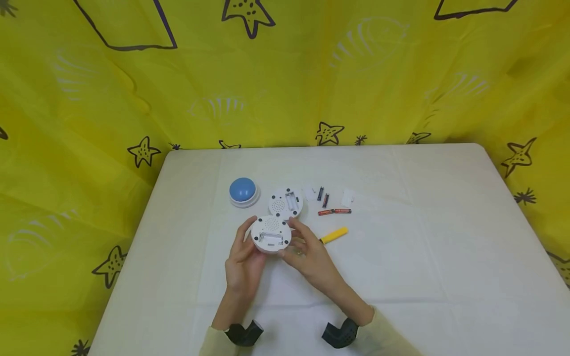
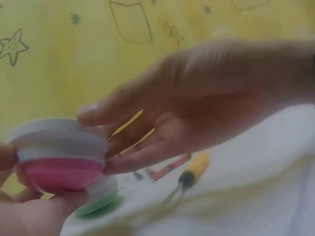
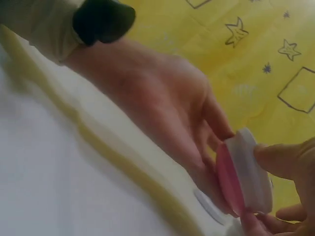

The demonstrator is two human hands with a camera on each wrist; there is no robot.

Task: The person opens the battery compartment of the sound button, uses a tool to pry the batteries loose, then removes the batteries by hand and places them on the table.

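Between left hand (image 1: 243, 269) and right hand (image 1: 312, 258), whose part-curled fingers, spread just to its width, grip 2 sides, sits the button (image 1: 271, 231), bay (image 1: 271, 239) up; hold it level, fingertips clear of the bay.

A: Was it bright in there?

B: Kind of. The light was soft, and the yellow curtain (image 1: 285, 74) looked sunny. I couldn't tell where the light came from.

A: Were there shadows?

B: Yes, faint gray ones on the white table (image 1: 423, 237), between the arms.

A: Were the pictures clear?

B: The head one was the clearest. In the left wrist one, the right hand (image 2: 187, 103) looked dim, and the screwdriver (image 2: 199, 164) and red batteries (image 2: 172, 167) were fuzzy.

A: And the right wrist one?

B: Hazy! The pink-and-white button (image 3: 251, 172) had soft edges.
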